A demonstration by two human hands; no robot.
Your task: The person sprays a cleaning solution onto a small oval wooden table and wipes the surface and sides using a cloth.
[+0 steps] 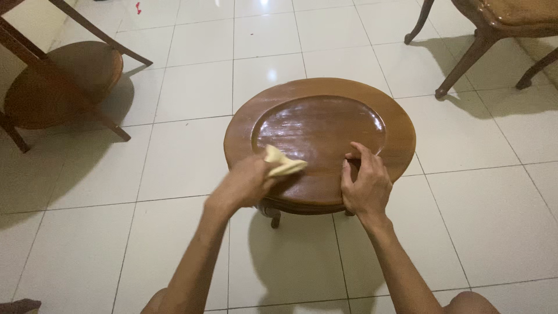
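A small round wooden table [372, 104] with a glossy, sunken top stands on the tiled floor in front of me. My left hand [244, 183] grips a crumpled pale yellow cloth [283, 164] and presses it on the near left part of the tabletop; the hand looks blurred. My right hand [364, 183] rests on the table's near right edge, fingers curled over the rim and touching the top, with nothing in it.
A second low round wooden table [64, 81] with slanted legs stands at the far left. Legs of a wooden chair [474, 49] are at the far right. White floor tiles [174, 163] surround the table. My knees show at the bottom edge.
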